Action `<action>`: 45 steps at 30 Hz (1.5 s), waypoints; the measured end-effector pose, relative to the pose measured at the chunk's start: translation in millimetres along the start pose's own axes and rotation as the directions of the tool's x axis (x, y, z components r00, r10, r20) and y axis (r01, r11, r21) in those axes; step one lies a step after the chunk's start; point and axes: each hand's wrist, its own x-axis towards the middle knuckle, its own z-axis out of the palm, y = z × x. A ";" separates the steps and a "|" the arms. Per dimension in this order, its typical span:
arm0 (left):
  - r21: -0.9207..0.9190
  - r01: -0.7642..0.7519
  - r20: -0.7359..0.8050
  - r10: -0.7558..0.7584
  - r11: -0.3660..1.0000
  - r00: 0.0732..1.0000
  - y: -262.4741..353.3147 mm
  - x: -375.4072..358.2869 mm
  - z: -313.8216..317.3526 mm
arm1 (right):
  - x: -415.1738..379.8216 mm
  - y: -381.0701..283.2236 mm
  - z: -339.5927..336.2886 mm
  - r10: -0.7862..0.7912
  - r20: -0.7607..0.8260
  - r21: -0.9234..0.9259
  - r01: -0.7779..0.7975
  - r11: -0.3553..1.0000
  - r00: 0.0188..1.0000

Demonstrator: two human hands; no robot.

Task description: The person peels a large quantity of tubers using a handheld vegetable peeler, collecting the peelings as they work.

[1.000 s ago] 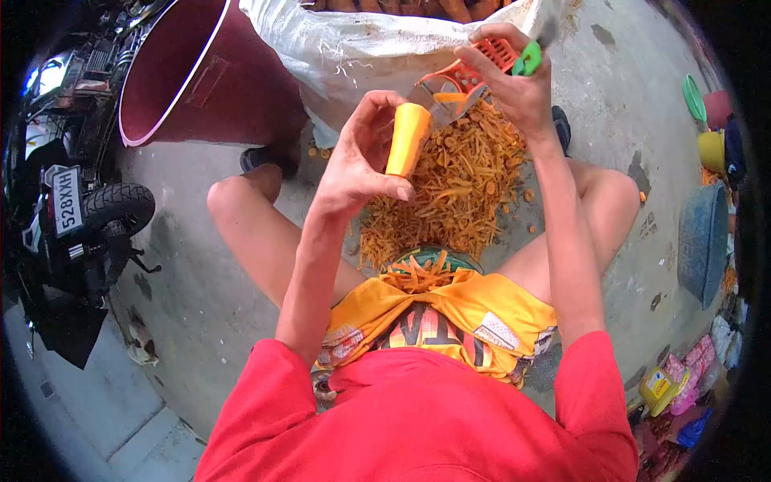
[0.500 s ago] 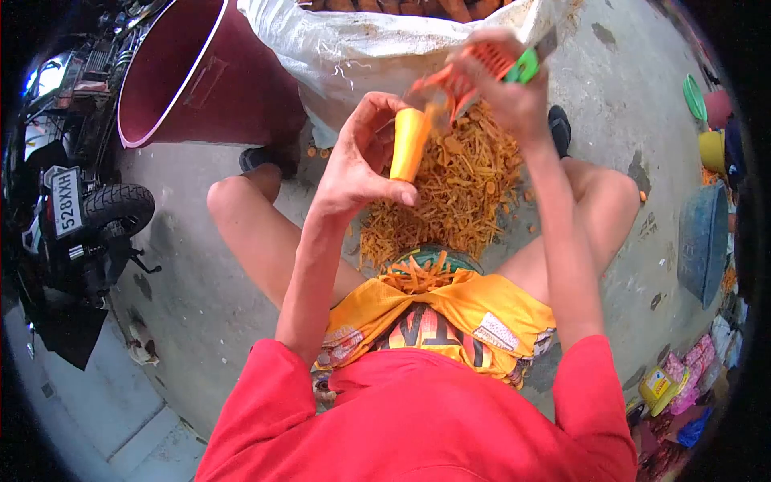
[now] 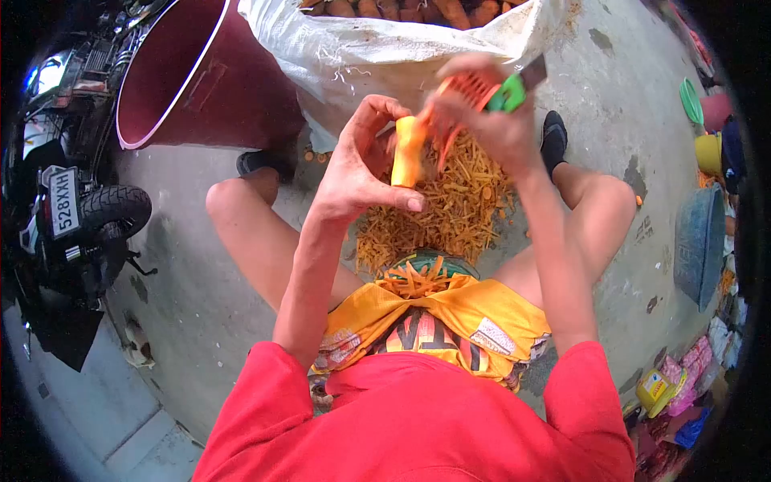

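My left hand [image 3: 347,173] is closed round a short, peeled, pale-orange carrot [image 3: 408,154], held nearly upright between thumb and fingers. My right hand [image 3: 510,132], smeared by motion, grips an orange peeler [image 3: 474,87] with a slotted body. A green-handled knife [image 3: 507,95] juts from the same hand, its blade pointing up and right. The peeler's head is close against the carrot's right side; whether it touches is too blurred to tell. Below both hands lies a heap of carrot peelings [image 3: 438,221]. Orange strips [image 3: 414,279] sit over a green container [image 3: 458,263] between my legs.
A white sack [image 3: 353,60] of unpeeled carrots [image 3: 411,10] stands ahead, beside a large maroon tub [image 3: 205,88]. A motorcycle [image 3: 88,221] is parked at left. Along the right edge are a blue-grey basin [image 3: 699,245], a yellow pot [image 3: 708,154] and plastic bags [image 3: 699,361].
My right hand with the peeler and knife has shifted slightly left and down, closer to the carrot. The carrot has turned a little in my left hand, which stays in nearly the same place.
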 end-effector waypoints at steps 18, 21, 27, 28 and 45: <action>-0.221 0.062 -0.071 -0.079 0.973 0.994 -4.2 2.9 6.2 | -11.6 -9.1 8.5 0.109 -0.030 0.128 -0.105 0.986 0.994; -0.490 0.070 -0.031 -0.098 0.869 0.995 -16.8 2.2 6.2 | -13.0 -2.7 15.1 0.117 -0.097 0.149 -0.102 0.984 0.988; -0.267 0.217 -0.092 -0.249 0.939 0.964 -9.2 3.8 4.3 | -3.1 9.2 -2.6 0.077 -0.039 -0.088 -0.080 0.993 0.996; -0.242 0.210 -0.086 -0.237 0.947 0.968 -6.1 4.2 1.0 | -2.8 10.7 -3.0 0.069 -0.033 -0.056 -0.071 0.996 0.997; 0.086 0.054 -0.053 -0.050 0.995 0.997 3.8 0.5 -16.4 | -11.1 -5.6 3.8 0.096 0.117 0.112 -0.110 0.988 0.988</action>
